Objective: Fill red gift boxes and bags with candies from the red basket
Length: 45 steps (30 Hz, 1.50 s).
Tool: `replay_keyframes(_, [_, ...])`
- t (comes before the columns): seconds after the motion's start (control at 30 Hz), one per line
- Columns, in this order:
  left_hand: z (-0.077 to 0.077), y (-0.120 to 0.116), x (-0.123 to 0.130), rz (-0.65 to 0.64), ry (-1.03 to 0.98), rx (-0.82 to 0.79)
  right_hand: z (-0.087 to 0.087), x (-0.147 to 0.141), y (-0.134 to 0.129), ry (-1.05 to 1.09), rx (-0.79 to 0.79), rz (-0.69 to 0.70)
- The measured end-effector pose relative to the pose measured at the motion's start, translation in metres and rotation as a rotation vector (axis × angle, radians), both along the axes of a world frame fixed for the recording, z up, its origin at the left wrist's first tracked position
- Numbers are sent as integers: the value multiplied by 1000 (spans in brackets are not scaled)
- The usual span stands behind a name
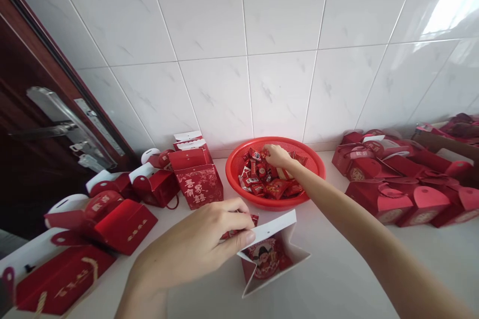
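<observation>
A red plastic basket (276, 204) stands against the wall with many small wrapped sweets (262, 172) inside. My right hand (279, 155) reaches into its back part, fingers bent down among the sweets; what they hold, if anything, is hidden. Nearer to me is an open paper gift bag (275, 254), its white inner side showing and a red item with a cartoon figure inside. My left hand (209, 237) pinches the bag's upper left edge between thumb and fingers. Some red wrapped pieces show beside those fingers.
Upright red bags (198, 184) stand left of the basket. Several red gift boxes (125, 224) line the left side, near a dark door with a metal handle (56, 129). Rows of red boxes (389, 199) fill the right side. A white tiled wall (280, 89) rises behind.
</observation>
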State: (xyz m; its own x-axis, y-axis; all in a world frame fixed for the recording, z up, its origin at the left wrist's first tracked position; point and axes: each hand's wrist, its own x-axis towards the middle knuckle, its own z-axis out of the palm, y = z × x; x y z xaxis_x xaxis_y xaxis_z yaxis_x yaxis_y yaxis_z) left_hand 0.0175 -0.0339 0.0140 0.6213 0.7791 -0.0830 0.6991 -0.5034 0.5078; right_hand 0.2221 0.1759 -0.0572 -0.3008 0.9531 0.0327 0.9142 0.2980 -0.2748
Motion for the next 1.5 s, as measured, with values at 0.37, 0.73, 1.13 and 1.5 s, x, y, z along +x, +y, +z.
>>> replay_keyframes(0.37, [2, -1, 1, -17, 40, 28, -1, 7, 4, 62, -91, -146])
replay_keyframes(0.73, [0, 0, 0, -11, 23, 40, -16, 18, 21, 206, -197, -108])
replay_keyframes(1.13, [1, 0, 0, -7, 21, 30, 0, 39, 11, 418, -338, 60])
replay_keyframes(1.5, [1, -1, 0, -9, 19, 53, -8, 35, 11, 468, -161, -217])
